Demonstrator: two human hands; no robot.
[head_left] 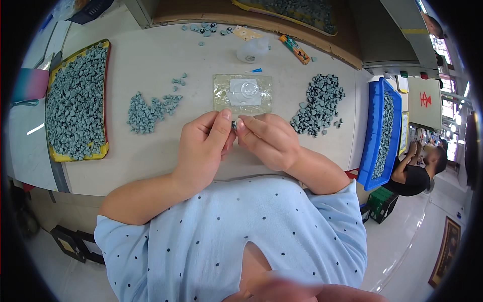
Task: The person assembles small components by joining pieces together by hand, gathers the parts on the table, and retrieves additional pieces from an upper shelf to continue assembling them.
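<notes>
My left hand and my right hand meet in front of my chest, fingertips pinched together. Between them is a tiny blue-grey and dark piece, mostly covered by the fingers. Just beyond my hands lies a clear, yellowish flat pad with a white square and a clear round dish on it. A loose pile of small blue-grey pieces lies to the left. Another pile of pieces, many with dark marks, is to the right.
A yellow tray heaped with pieces stands far left, a blue bin at right. Behind the pad are a translucent bottle, a blue-hubbed needle tip and an orange-green packet. Another person sits beyond the bin.
</notes>
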